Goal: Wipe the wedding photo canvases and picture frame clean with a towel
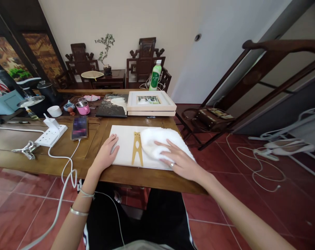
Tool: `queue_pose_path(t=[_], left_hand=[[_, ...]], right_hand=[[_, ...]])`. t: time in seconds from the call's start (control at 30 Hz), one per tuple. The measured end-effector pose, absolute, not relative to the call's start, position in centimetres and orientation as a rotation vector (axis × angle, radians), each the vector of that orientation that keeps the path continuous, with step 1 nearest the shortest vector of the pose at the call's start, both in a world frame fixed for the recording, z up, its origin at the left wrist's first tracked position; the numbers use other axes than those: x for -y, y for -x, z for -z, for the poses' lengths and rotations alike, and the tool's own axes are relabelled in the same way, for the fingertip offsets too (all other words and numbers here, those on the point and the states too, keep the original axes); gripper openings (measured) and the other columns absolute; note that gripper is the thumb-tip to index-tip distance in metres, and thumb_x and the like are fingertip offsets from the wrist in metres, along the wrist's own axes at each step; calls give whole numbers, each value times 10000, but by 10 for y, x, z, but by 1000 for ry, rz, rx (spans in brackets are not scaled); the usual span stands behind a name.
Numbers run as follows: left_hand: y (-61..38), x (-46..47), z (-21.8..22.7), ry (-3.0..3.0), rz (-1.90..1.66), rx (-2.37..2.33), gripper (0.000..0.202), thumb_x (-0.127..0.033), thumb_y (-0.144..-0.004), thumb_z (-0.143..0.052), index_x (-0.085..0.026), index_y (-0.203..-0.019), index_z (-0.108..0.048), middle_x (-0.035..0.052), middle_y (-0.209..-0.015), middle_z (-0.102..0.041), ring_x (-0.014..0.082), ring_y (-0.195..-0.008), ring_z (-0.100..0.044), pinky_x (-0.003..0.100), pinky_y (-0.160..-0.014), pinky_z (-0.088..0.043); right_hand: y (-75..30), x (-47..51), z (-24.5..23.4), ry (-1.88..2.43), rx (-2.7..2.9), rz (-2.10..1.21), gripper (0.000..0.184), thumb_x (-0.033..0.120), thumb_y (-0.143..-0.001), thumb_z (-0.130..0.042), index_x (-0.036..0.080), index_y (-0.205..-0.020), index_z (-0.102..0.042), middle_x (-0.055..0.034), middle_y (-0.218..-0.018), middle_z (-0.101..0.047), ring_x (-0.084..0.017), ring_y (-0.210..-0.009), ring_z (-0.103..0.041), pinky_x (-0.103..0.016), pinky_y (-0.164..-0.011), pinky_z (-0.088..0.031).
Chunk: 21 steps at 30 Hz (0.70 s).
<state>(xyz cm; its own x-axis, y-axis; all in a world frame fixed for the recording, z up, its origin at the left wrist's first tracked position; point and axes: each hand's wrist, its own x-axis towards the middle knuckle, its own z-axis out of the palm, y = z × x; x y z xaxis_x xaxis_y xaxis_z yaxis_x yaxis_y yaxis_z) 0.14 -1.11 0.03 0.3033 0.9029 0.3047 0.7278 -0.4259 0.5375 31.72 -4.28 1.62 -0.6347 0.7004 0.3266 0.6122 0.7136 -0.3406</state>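
A white frame back (126,146) lies flat near the front edge of the wooden table (95,146), with a gold stand (137,148) lying on it. My left hand (106,154) rests flat on the frame's left edge, fingers stretched out. My right hand (177,158), fingers spread and a ring on one finger, presses on a white cloth (153,142) lying over the frame's right half.
Two stacked white picture frames (151,103) and a dark painted panel (113,105) lie further back. A phone (79,127), a white power strip (51,134) with cable, a pink cup (83,107) and a green bottle (155,76) stand about. Cables lie on the red tiled floor (251,180).
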Motion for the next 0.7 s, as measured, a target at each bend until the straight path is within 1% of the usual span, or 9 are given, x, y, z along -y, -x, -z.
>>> queue_pose_path(t=[0.1,0.23,0.33,0.47,0.53,0.6,0.7], left_hand=[[-1,11,0,-2275,-841,-1473,465,-321,-926,-420,-80,-1304,-547,174,-1440,-466,253,-1390,-369,434,-1160,-288],[1,10,2,-2261,-868,-1460,449,-333,-923,-438,-127,-1305,-552,150,-1442,-472,252,-1384,-379,450,-1155,-293],[1,10,2,-2256,-865,-1465,458,-333,-921,-439,-112,-1306,-552,158,-1439,-473,251,-1384,-379,443,-1157,-290],[0,10,1,-2259,-851,-1477,484,-328,-925,-427,-54,-1306,-543,187,-1437,-465,253,-1385,-377,429,-1160,-288],[0,10,1,-2264,-847,-1481,481,-330,-925,-422,-59,-1304,-546,186,-1438,-465,256,-1383,-380,439,-1156,-294],[-1,10,1,-2271,-842,-1485,473,-331,-924,-422,-76,-1302,-550,179,-1439,-467,258,-1382,-381,448,-1153,-297],[-1,10,0,-2280,-829,-1493,466,-326,-926,-418,-92,-1307,-547,171,-1443,-464,253,-1385,-377,446,-1154,-295]], right_hand=[[-317,2,-9,1083,2416,-251,305,322,-967,-396,211,-1046,-669,-105,-1341,-581,-270,-1327,-439,-589,-1148,-222],[-313,-41,-3,1231,2316,-208,343,375,-958,-391,223,-1098,-664,-84,-1328,-594,-294,-1285,-488,-583,-1151,-227],[-310,-48,-1,1290,2277,-186,340,370,-956,-390,226,-1104,-660,-81,-1314,-605,-295,-1284,-489,-585,-1136,-255],[-306,-15,-5,1217,2304,-151,298,326,-957,-406,203,-1038,-665,-119,-1328,-590,-280,-1322,-445,-593,-1126,-252],[-304,16,-9,1161,2345,-171,273,293,-956,-414,194,-999,-665,-143,-1325,-587,-270,-1330,-435,-594,-1128,-243],[-304,50,-15,1104,2390,-201,245,244,-950,-424,191,-960,-662,-154,-1362,-553,-259,-1344,-415,-588,-1138,-226],[-305,92,-23,1023,2463,-261,208,191,-931,-457,196,-890,-660,-148,-1427,-485,-251,-1368,-378,-575,-1152,-209]])
